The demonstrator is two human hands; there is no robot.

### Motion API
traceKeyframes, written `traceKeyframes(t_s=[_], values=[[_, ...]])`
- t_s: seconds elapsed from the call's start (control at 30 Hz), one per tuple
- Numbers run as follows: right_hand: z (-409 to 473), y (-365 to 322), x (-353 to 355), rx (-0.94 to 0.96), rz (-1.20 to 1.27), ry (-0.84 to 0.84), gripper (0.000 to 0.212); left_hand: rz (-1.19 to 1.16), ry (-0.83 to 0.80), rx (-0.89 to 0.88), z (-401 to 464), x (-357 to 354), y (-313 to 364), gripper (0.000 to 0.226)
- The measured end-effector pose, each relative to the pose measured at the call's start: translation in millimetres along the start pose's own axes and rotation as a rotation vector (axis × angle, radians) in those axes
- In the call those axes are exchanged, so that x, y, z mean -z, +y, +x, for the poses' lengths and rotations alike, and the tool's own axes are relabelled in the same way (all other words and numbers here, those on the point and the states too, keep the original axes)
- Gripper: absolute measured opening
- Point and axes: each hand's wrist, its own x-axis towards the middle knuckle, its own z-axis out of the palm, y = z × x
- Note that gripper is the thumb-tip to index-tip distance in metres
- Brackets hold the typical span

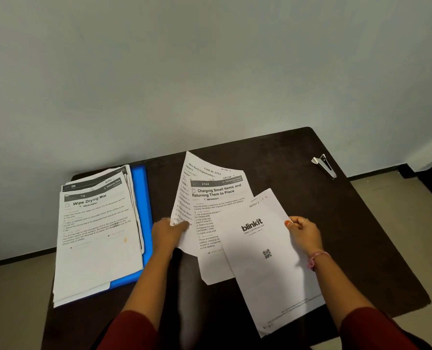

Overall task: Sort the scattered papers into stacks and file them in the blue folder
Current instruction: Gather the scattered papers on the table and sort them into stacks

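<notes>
Since the three loose sheets point(217, 213) fanned between the hands are light and floppy, edge pinches suit: left hand point(168, 232) pinches two, right hand point(304, 232) one; blue folder point(140, 188) lies left.

three fanned sheets point(217, 198), one stack point(96, 238), one folder point(140, 198), one stapler point(324, 165)

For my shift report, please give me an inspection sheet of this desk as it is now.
Surface: dark table, bare at its right part.
Job's things: paper stack lies on the blue folder, left; three fanned sheets held above the table.
Clutter: stapler at the far right corner.
Grippers: left hand pinches the fan's left sheets; right hand grips the blinkit sheet.
Cables: nothing seen.
Surroundings: plain pale wall, tiled floor.
</notes>
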Motion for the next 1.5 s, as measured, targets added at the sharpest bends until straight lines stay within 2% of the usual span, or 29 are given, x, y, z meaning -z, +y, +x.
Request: traceKeyframes(t_s=[0.1, 0.27, 0.43, 0.7, 0.93, 1.17, 1.33, 1.5], values=[[-5, -2, -1, -0.008, -0.005, 0.020, 0.015, 0.181, 0.134, -0.223, -19, 18, 13, 0.022], [-14, -10, -3, 0.003, -0.001, 0.024, 0.015, 0.185, 0.333, -0.424, -36, 53, 24, 0.029], [-24, -25, -3, 0.024, 0.006, 0.041, 0.017, 0.185, 0.454, -0.425, -35, 88, 24, 0.035], [-36, -39, 2, 0.073, 0.111, 0.014, 0.010, -0.067, 0.541, -0.437, -50, 129, 27, 0.034], [-45, -58, 14, 0.048, 0.291, -0.108, 0.013, -0.490, 0.416, -0.314, -57, 125, 16, 0.031], [-54, -67, 27, -0.105, 0.474, -0.298, 0.011, -0.879, 0.226, -0.053, -52, 87, -18, 0.029], [-58, -63, 36, -0.154, 0.496, -0.354, 0.013, -0.947, 0.112, 0.180, -62, 53, -47, 0.025], [-62, -59, 41, -0.198, 0.510, -0.389, 0.017, -0.977, 0.058, 0.278, -74, 26, -66, 0.026]])
